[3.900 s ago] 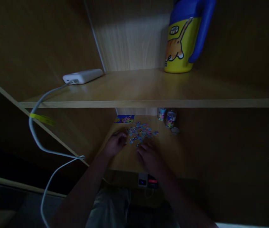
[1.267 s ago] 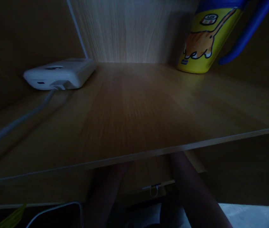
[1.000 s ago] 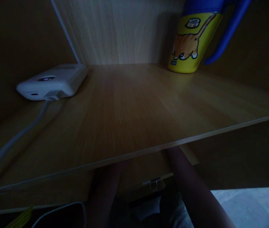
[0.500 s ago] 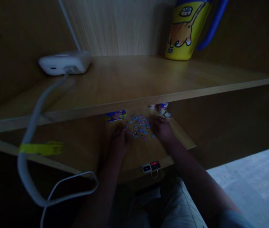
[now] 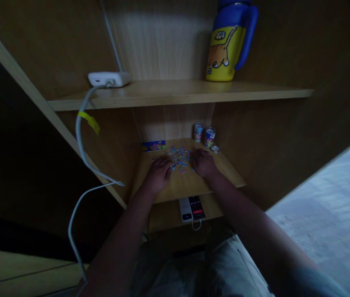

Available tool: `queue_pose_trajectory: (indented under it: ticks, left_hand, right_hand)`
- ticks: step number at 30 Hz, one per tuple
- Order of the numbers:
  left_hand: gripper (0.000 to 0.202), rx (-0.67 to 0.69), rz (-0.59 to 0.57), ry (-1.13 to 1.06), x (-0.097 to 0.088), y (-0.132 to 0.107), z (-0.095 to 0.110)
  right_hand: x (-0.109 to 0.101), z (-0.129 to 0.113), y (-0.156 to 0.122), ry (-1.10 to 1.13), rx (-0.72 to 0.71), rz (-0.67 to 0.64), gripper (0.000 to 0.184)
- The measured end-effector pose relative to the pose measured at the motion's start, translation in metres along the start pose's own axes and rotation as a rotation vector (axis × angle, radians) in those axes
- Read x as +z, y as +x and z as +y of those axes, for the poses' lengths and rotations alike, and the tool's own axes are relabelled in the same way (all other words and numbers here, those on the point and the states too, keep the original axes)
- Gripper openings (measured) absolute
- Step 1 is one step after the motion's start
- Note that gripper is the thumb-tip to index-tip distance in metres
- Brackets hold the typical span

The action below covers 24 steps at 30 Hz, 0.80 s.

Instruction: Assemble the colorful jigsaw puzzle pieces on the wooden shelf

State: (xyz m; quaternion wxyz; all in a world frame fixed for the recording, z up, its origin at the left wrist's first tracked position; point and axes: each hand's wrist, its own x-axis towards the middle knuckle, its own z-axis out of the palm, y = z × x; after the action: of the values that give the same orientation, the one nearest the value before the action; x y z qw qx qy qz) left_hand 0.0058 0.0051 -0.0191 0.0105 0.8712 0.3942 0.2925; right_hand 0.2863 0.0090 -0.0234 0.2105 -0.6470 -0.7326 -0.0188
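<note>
A loose pile of small, mostly blue jigsaw puzzle pieces (image 5: 181, 156) lies spread on the lower wooden board (image 5: 175, 187). My left hand (image 5: 160, 173) rests palm down at the pile's left edge, its fingers stretched toward the pieces. On the opposite side my right hand (image 5: 204, 163) lies low over the pile's right edge, fingers loosely bent and apart. Neither hand visibly holds anything, though the dim light hides the fingertips. Behind the pile is a flat blue and yellow printed card (image 5: 153, 146). Two printed cans (image 5: 210, 137) stand at the back right, beside a round metal lid (image 5: 215, 149).
Above the board runs a shelf (image 5: 168, 93) bearing a white charger (image 5: 108, 78) and a blue and yellow mug (image 5: 224, 49). The charger's white cable (image 5: 80, 140) hangs down at left. A phone (image 5: 196, 207) and a white power bank (image 5: 185, 209) lie below the board's front edge.
The view has pulled back and shifted, so the cans and the lower compartment's back wall now show more fully. Both hands stay on either side of the pieces.
</note>
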Motion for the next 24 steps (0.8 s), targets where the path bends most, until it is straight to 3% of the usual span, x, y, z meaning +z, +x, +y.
queue_pose_trajectory:
  ticks: [4, 10, 14, 19, 24]
  left_hand:
    - [0.041, 0.05, -0.021, 0.018, -0.003, 0.003, 0.009]
    - [0.039, 0.086, -0.045, 0.027, 0.005, 0.021, 0.014]
    - [0.037, 0.053, -0.038, 0.038, 0.013, 0.029, 0.012]
    - [0.028, -0.017, -0.017, 0.062, 0.02, 0.025, 0.007]
    - [0.028, -0.079, 0.009, 0.068, 0.023, 0.023, 0.002]
  right_hand:
    - [-0.003, -0.005, -0.002, 0.047, -0.118, -0.005, 0.05]
    - [-0.003, -0.007, -0.002, 0.061, -0.123, 0.007, 0.051]
    - [-0.001, -0.006, -0.002, 0.079, -0.216, 0.005, 0.041]
    - [0.002, -0.003, 0.0, 0.087, -0.181, 0.058, 0.044]
    - [0.008, 0.001, 0.003, 0.159, -0.31, 0.017, 0.036]
